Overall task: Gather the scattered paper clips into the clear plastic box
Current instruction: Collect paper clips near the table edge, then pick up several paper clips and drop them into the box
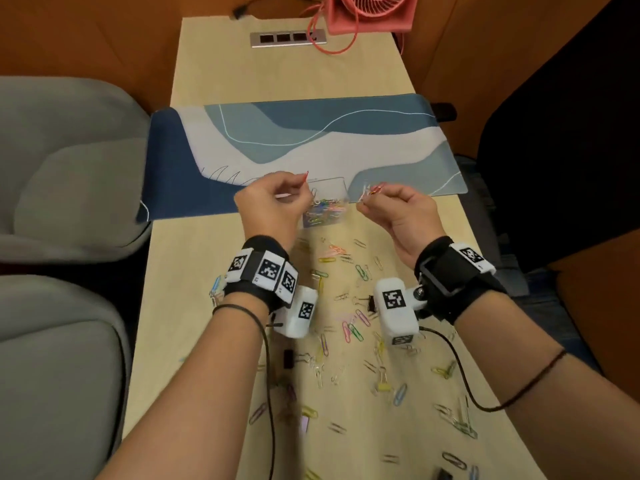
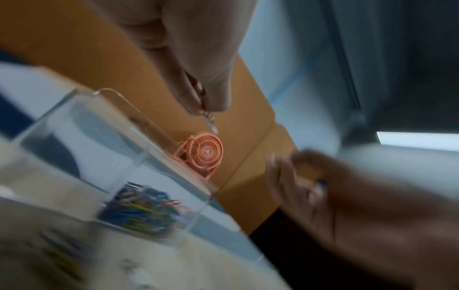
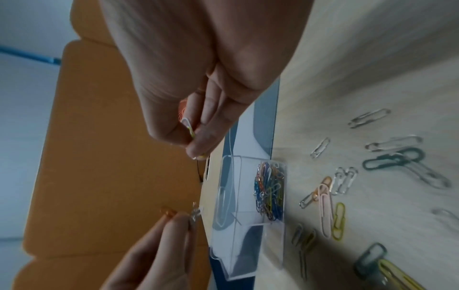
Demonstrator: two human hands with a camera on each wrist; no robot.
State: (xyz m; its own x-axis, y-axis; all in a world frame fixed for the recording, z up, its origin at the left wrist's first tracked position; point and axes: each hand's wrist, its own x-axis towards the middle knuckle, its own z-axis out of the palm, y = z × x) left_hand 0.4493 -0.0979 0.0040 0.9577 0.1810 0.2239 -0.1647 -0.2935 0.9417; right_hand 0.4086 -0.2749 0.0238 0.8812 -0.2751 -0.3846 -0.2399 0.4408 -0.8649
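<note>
The clear plastic box [image 1: 327, 188] stands at the near edge of the desk mat, with a heap of coloured paper clips [image 1: 322, 211] in its bottom. My left hand [image 1: 306, 195] hovers just left of the box's top and pinches a silver paper clip [image 2: 209, 117]. Just right of the box, my right hand [image 1: 367, 199] pinches a few clips, one of them white and yellow [image 3: 188, 126]. Many more paper clips [image 1: 349, 329] lie scattered over the wooden table nearer to me. The left wrist view is blurred.
A blue and white desk mat [image 1: 311, 143] lies across the table behind the box. A pink fan [image 1: 369, 12] and a socket strip [image 1: 287, 39] sit at the far end. Small black binder clips [image 1: 287, 358] lie among the clips. Grey seats [image 1: 62, 168] flank the left.
</note>
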